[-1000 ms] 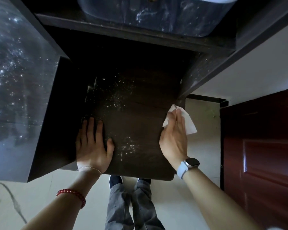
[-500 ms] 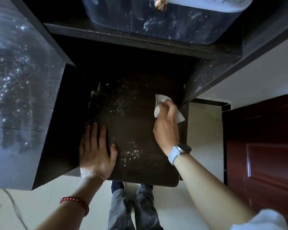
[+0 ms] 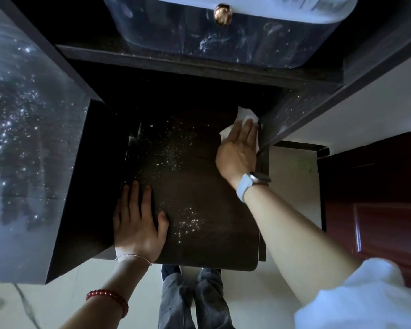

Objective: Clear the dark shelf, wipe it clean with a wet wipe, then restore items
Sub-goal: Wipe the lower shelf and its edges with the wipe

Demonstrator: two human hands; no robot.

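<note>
Wiping along the far right side of the dark shelf (image 3: 199, 198), right hand (image 3: 239, 148) laid flat with fingers straight, pressing the white wet wipe (image 3: 243, 117) down against the board close to the right side panel (image 3: 294, 115), probably to reach dust gathered where board meets panel. Bracing at the near left corner, left hand (image 3: 138, 224) spread flat on the shelf, fingers relaxed and holding nothing, likely steadying the body while leaning in. Hands well apart, one at each side. Shelf bare of items, so clearing seems done and restoring not yet begun; pale specks (image 3: 173, 148) scattered through the middle and a second patch (image 3: 188, 222) just beside the left thumb, both unwiped. Above, a translucent bin (image 3: 223, 36) with a brass knob (image 3: 222, 14) on the upper ledge. Compared with half a second ago, wipe and right hand further right and deeper, fingers flattened out rather than curled over the wipe; a second ago, wipe out at the shelf's right edge. Left hand on the same corner throughout.
</note>
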